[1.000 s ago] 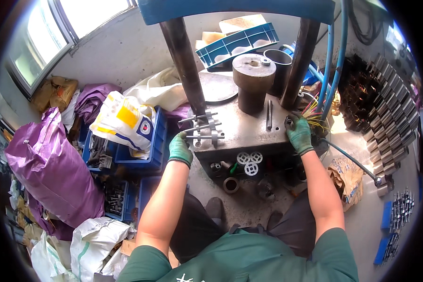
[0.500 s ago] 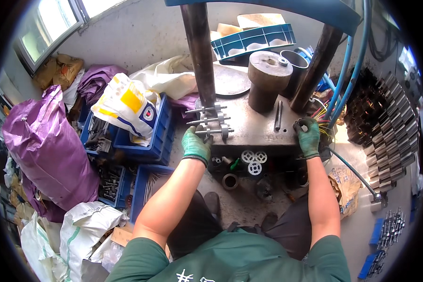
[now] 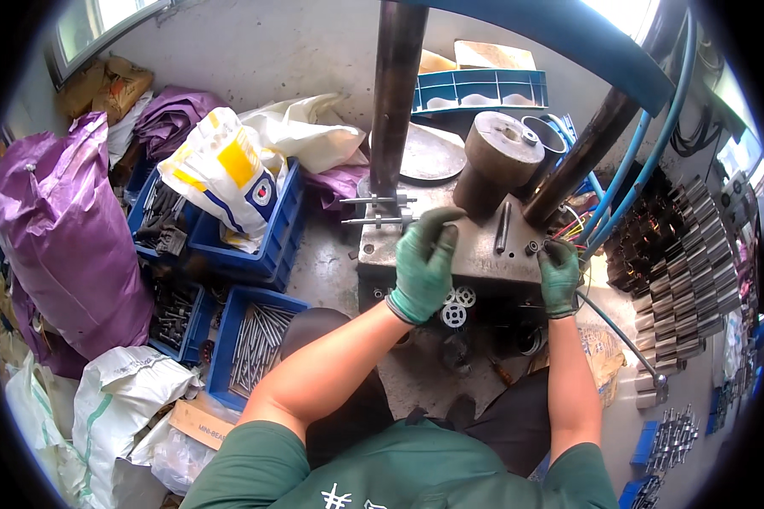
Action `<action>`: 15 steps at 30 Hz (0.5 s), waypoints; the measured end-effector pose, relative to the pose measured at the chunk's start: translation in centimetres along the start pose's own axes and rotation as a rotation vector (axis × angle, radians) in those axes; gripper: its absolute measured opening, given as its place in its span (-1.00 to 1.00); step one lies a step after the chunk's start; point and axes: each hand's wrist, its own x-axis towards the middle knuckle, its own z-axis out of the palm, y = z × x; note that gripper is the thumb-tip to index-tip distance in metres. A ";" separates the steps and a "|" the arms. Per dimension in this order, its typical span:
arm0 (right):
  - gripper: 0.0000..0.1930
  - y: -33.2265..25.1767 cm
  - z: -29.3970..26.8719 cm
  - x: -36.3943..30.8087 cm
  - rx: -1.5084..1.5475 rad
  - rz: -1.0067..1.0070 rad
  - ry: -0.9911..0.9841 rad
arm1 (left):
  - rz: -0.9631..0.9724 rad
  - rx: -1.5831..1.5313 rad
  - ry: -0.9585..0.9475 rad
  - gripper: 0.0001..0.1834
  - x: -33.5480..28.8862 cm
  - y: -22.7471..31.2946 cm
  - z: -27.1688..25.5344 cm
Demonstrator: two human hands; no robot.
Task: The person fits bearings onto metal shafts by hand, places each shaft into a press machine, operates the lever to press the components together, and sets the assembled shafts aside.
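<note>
My left hand [image 3: 423, 270], in a green glove with darkened fingertips, is raised over the front of the press's metal plate [image 3: 475, 263]. Its thumb and fingers curl toward each other around a metal shaft, which the hand itself mostly hides. To its left lie two shafts with discs [image 3: 377, 220], side by side near the plate's left edge. My right hand [image 3: 558, 278], gloved alike, is at the plate's right front corner with fingers curled together. Close to those fingertips is a small metal ring [image 3: 532, 248]; whether they touch it is unclear. A dark rod [image 3: 502, 227] lies between the hands.
A heavy round metal block [image 3: 502, 153] stands behind the hands, between two steel posts [image 3: 397, 102]. Blue bins [image 3: 250, 339] with metal pins and sacks [image 3: 76, 237] crowd the left. Stacked metal cylinders [image 3: 688, 263] and blue hoses [image 3: 628, 161] are on the right.
My left hand has moved right from the shafts, and the nearest of three is gone from the plate. The small ring now shows beside my right hand. The view has shifted.
</note>
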 end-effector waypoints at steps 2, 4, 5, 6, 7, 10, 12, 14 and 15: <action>-0.70 -1.2 -0.1 0.5 -0.024 -0.070 -0.006 | 0.132 -0.068 -0.188 -0.78 -0.9 1.0 0.8; -0.60 -2.0 -0.9 1.5 0.099 0.029 -0.060 | -0.164 -0.212 -0.275 -0.77 -0.3 2.2 2.4; -0.53 -2.5 -1.2 2.3 0.028 -0.076 -0.079 | -0.260 -0.252 -0.227 -0.76 0.1 1.0 3.3; -0.62 -3.8 -0.4 3.0 0.078 -0.057 -0.067 | -0.264 -0.146 -0.169 -0.78 0.6 -0.8 3.7; -0.67 -5.3 0.0 4.1 -0.011 -0.138 -0.075 | -0.250 -0.087 -0.154 -0.78 1.1 -2.0 3.7; -0.80 -8.4 1.1 7.2 0.040 -0.108 -0.085 | -0.176 -0.001 -0.165 -0.79 2.2 -4.3 4.4; -0.81 -9.3 2.0 9.9 0.054 -0.181 -0.092 | -0.114 0.036 -0.187 -0.80 3.0 -5.2 4.6; -0.83 -10.4 3.3 12.2 0.007 -0.257 -0.077 | -0.103 0.153 -0.222 -0.81 3.5 -6.4 4.6; -0.83 -10.6 4.0 13.4 -0.010 -0.236 -0.073 | -0.103 0.202 -0.239 -0.80 3.7 -7.2 4.4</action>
